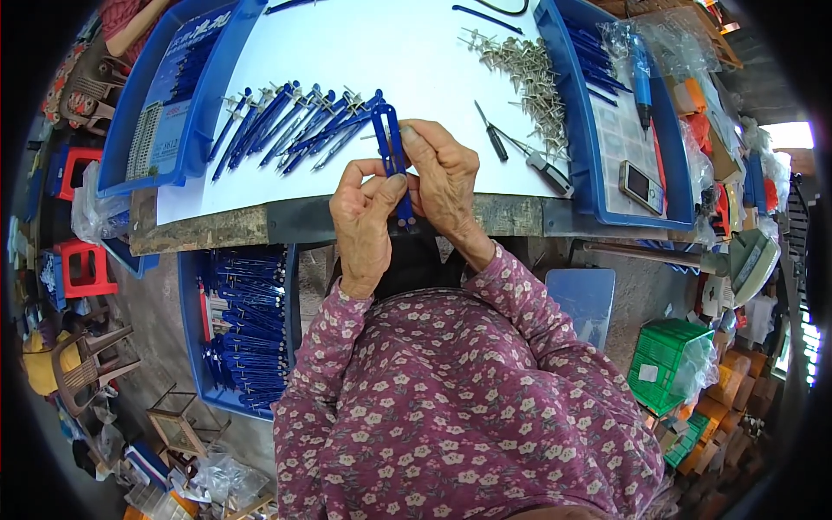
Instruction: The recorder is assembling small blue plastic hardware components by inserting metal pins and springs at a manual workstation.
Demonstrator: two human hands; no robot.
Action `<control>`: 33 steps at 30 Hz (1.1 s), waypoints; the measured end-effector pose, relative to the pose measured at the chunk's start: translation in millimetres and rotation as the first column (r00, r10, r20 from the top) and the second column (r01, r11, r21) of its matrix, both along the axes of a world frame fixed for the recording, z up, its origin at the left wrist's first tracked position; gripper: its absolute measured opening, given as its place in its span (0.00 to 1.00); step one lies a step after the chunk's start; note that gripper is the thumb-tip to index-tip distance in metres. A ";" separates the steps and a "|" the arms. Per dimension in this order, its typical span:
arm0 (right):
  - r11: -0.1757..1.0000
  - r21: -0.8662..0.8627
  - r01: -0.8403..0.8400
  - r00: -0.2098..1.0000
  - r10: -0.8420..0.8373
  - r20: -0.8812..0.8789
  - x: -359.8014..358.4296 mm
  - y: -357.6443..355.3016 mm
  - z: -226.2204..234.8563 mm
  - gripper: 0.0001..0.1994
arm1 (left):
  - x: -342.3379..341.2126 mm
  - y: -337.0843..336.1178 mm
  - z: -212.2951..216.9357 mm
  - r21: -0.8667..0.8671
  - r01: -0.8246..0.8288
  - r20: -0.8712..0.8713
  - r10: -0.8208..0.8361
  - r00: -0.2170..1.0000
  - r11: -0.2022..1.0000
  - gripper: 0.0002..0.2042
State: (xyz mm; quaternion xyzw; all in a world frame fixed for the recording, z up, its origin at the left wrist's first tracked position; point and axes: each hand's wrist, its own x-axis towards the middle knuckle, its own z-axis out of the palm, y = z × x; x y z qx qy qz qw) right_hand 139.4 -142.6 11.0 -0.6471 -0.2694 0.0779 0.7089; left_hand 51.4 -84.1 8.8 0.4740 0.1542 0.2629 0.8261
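Just above the table's front edge, my left hand [365, 212] and my right hand [442, 173] together grip a blue slotted piece [387, 130]. It is long and narrow, with two parallel arms and a rounded top, and stands nearly upright. My left thumb presses on its lower middle, while my right thumb and forefinger pinch at its right side. Fingers hide part of it. Beyond my left hand, a row of blue slender pieces with metal pins [282, 130] lies on the white table top [390, 52]. A heap of small metal fittings [529, 82] lies farther right.
Long-nosed pliers [529, 156] lie right of my hands. Blue trays stand left [192, 139] and right [589, 178]; the right one holds a phone [641, 186] and a blue screwdriver-like tool [640, 82]. Below the table's left side, another blue bin [192, 338] holds many blue pieces.
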 end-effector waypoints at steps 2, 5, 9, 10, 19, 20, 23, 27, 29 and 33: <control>1.000 0.020 0.004 1.000 -0.003 -0.020 -1.4 0.6 1.3 0.10 | -0.7 0.9 2.0 0.000 0.003 0.013 -0.003 1.000 1.000 0.08; 0.999 0.040 0.007 0.998 -0.005 -0.069 -2.6 -1.0 7.6 0.10 | -1.4 4.8 2.3 0.094 0.047 -0.016 -0.046 0.999 0.994 0.08; 0.996 0.078 -0.046 0.963 0.065 -0.262 0.0 -3.9 12.9 0.10 | 2.4 3.1 4.3 0.061 0.065 -0.005 -0.065 0.998 0.996 0.08; 0.995 0.084 -0.054 0.955 0.076 -0.286 0.6 -4.4 13.1 0.10 | 3.6 2.9 3.0 0.033 0.070 0.005 -0.070 0.998 0.997 0.08; 0.996 0.076 -0.036 0.978 0.051 -0.200 12.3 -10.4 1.1 0.10 | 10.3 3.7 -3.0 0.014 0.129 -0.016 -0.129 0.992 0.992 0.10; 0.997 0.076 -0.033 0.979 0.047 -0.200 12.5 -10.8 1.3 0.10 | 10.9 3.3 -3.3 0.015 0.132 -0.016 -0.132 0.991 0.991 0.10; 0.998 0.060 -0.028 0.983 0.038 -0.182 13.7 -11.7 1.0 0.10 | 13.3 1.6 -3.8 0.030 0.106 -0.040 -0.104 0.994 0.994 0.10; 0.997 0.076 -0.014 0.987 0.026 -0.161 17.4 -12.3 -0.5 0.11 | 17.2 1.3 -2.4 0.043 0.117 -0.032 -0.116 0.993 0.992 0.10; 0.997 0.078 -0.008 0.986 0.021 -0.163 18.3 -13.2 -1.6 0.11 | 18.6 0.5 -2.7 0.045 0.117 -0.034 -0.116 0.993 0.992 0.10; 0.998 0.068 0.017 0.985 -0.005 -0.175 17.6 -14.8 -0.9 0.11 | 19.8 0.2 -4.8 0.067 0.117 -0.027 -0.115 0.993 0.991 0.10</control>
